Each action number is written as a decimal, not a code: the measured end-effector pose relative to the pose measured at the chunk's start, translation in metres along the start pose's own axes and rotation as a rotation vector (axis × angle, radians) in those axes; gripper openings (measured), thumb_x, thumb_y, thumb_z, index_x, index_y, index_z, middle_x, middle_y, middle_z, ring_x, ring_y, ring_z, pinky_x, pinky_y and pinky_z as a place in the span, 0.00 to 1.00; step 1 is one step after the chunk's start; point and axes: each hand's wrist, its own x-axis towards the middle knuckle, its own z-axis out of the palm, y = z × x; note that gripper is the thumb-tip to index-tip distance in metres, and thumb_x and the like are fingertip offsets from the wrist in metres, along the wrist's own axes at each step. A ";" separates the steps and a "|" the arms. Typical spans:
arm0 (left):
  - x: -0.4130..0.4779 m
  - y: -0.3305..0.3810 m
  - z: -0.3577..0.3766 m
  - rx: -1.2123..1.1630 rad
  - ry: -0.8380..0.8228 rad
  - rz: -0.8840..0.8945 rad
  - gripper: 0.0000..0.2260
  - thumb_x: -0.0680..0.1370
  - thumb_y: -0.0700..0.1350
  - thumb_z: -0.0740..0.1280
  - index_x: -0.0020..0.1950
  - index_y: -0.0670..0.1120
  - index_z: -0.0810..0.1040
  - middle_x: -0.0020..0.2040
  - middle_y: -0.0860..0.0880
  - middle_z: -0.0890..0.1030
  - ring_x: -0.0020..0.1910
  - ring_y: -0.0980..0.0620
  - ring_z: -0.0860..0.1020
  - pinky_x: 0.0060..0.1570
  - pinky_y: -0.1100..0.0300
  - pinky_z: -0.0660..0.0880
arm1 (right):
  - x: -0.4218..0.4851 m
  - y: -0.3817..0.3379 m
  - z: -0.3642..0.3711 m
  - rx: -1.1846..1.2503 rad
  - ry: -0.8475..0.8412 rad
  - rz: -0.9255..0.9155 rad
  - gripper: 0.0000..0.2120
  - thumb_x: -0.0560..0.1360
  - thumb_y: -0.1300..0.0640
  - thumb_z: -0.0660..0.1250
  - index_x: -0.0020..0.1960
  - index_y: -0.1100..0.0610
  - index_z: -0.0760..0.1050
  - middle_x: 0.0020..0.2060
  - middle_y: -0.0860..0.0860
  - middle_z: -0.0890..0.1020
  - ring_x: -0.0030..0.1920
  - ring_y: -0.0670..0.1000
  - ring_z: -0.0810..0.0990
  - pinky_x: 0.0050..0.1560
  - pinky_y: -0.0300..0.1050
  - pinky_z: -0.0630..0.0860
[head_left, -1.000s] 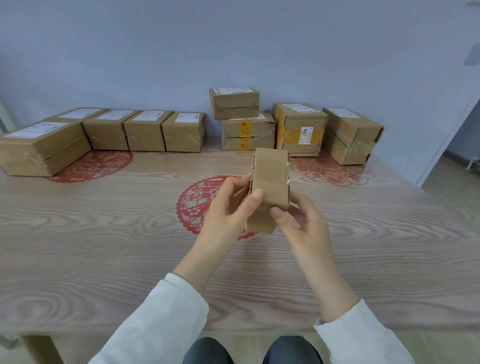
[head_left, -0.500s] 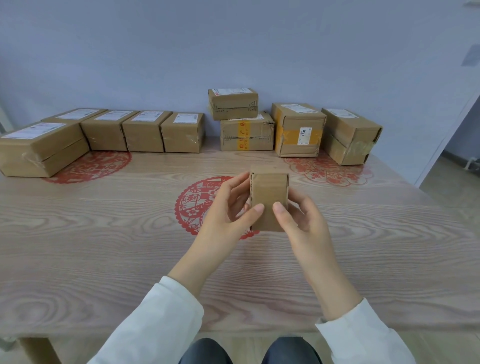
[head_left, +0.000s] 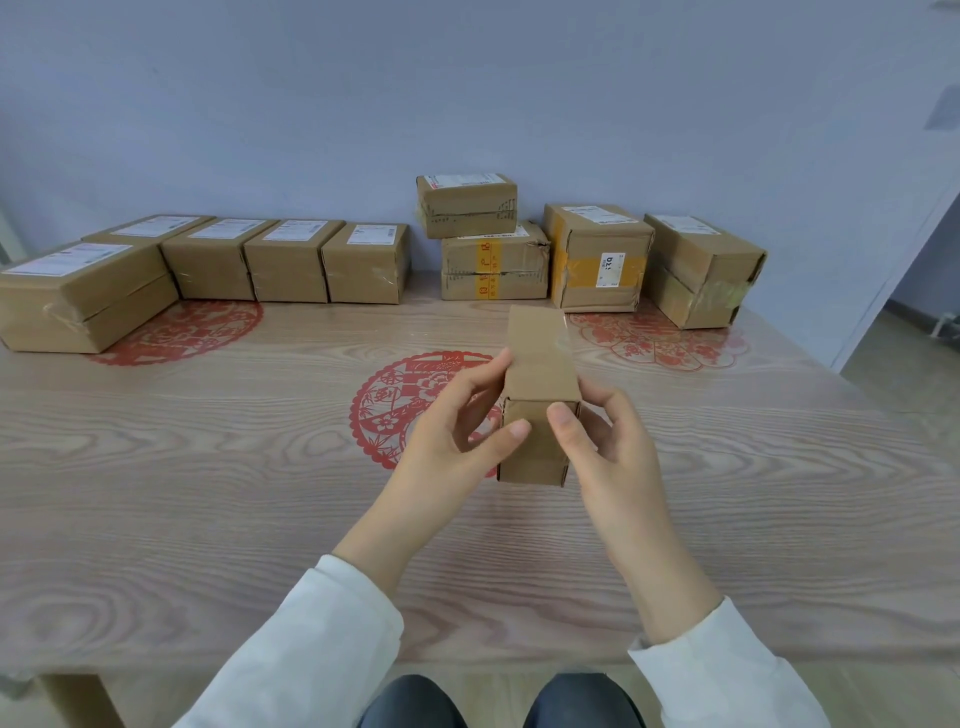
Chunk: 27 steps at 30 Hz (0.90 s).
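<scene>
A small brown cardboard box (head_left: 540, 384) is held above the middle of the wooden table (head_left: 208, 493). Its plain faces are turned toward me and no label shows. My left hand (head_left: 457, 431) grips its left side, thumb on the near face and fingers behind. On the right side, my right hand (head_left: 602, 441) holds it the same way, thumb pressed on the near face. The box's far side and underside are hidden.
Several labelled cardboard parcels (head_left: 291, 260) stand in a row along the wall at the back left. More parcels, two of them stacked (head_left: 488, 239), stand at the back right. Red paper-cut decorations (head_left: 405, 400) lie under the tabletop film. The table's right edge borders a doorway.
Both hands have been turning the small box end over end, so different faces come toward me. The grip has stayed on both sides. Nothing else moved.
</scene>
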 end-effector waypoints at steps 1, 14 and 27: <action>0.001 0.001 0.001 -0.012 0.025 -0.002 0.23 0.73 0.46 0.69 0.67 0.54 0.68 0.65 0.59 0.76 0.67 0.58 0.72 0.67 0.51 0.71 | 0.000 0.000 0.000 -0.027 -0.009 -0.008 0.15 0.70 0.46 0.70 0.54 0.48 0.72 0.60 0.56 0.77 0.61 0.46 0.77 0.59 0.38 0.75; 0.001 -0.005 0.000 -0.113 -0.015 -0.030 0.17 0.74 0.43 0.69 0.61 0.47 0.70 0.63 0.57 0.77 0.67 0.57 0.73 0.64 0.59 0.72 | 0.001 0.003 0.003 0.074 0.032 -0.023 0.14 0.68 0.53 0.68 0.53 0.53 0.74 0.61 0.54 0.78 0.63 0.47 0.76 0.65 0.49 0.72; 0.004 -0.005 0.004 -0.078 0.097 -0.081 0.29 0.73 0.45 0.70 0.72 0.51 0.63 0.67 0.53 0.74 0.66 0.57 0.73 0.64 0.58 0.72 | 0.000 0.007 0.001 0.150 -0.038 0.039 0.17 0.73 0.65 0.70 0.58 0.53 0.71 0.65 0.52 0.76 0.63 0.42 0.76 0.65 0.44 0.72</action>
